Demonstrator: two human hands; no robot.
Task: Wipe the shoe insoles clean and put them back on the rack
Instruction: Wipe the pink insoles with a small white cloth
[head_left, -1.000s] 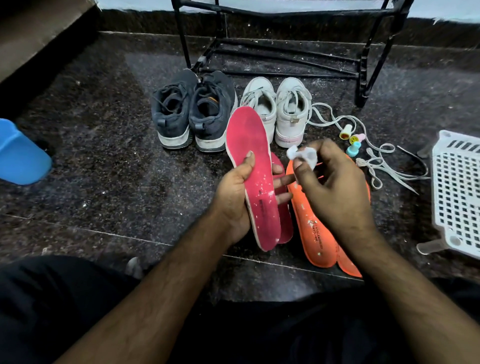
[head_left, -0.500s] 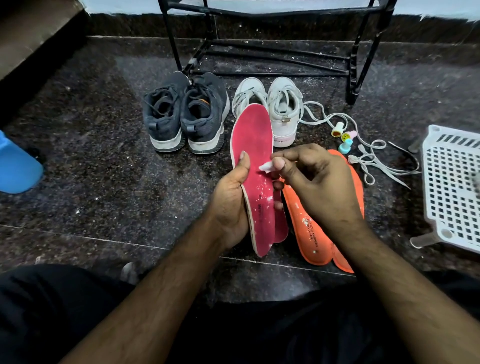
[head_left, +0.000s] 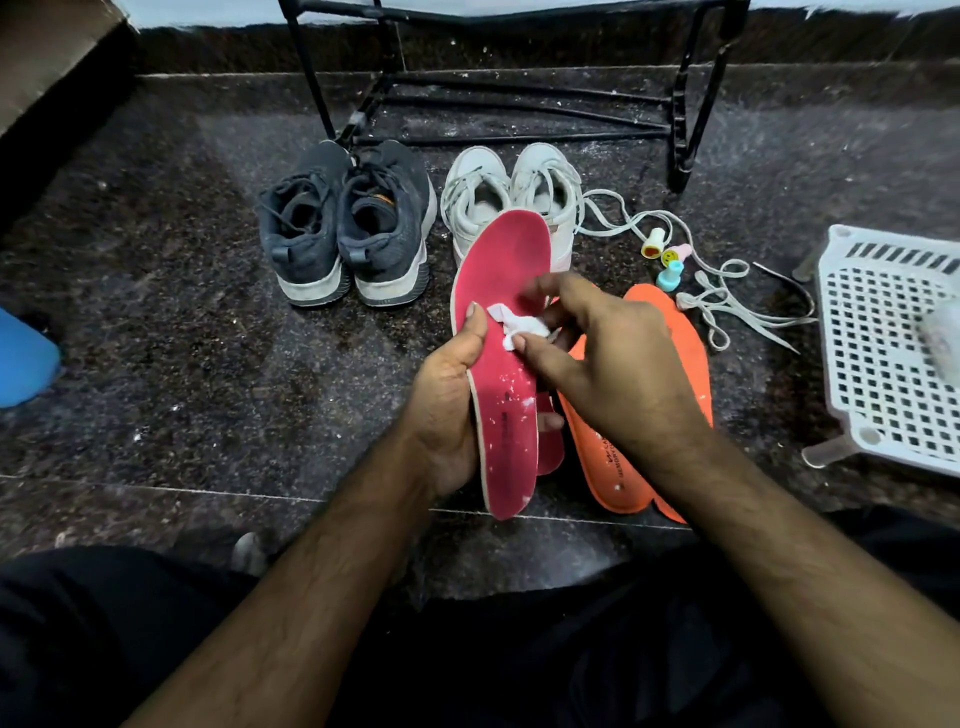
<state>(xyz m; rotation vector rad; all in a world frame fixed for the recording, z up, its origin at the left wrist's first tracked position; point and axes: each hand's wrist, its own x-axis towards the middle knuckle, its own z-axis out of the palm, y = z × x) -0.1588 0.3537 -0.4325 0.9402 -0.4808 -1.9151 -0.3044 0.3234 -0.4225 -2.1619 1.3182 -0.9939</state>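
My left hand (head_left: 447, 405) grips a pink insole (head_left: 506, 260) by its left edge, toe end pointing away, with white specks near the heel. A second pink insole (head_left: 550, 447) peeks out behind it. My right hand (head_left: 608, 358) pinches a small white wipe (head_left: 522, 328) and presses it on the middle of the held insole. Two orange insoles (head_left: 613, 467) lie on the floor under my right hand. The black metal rack (head_left: 685, 109) stands at the back.
A dark grey pair of shoes (head_left: 348, 228) and a white pair (head_left: 511, 182) stand before the rack. Loose white laces (head_left: 727, 306) and small coloured caps (head_left: 670, 260) lie right of them. A white perforated stool (head_left: 893, 353) sits at right, a blue object (head_left: 23, 358) at left.
My right hand moved left with the wipe from beside the insole onto its middle and rubs there. The held insole has tilted slightly to the right.
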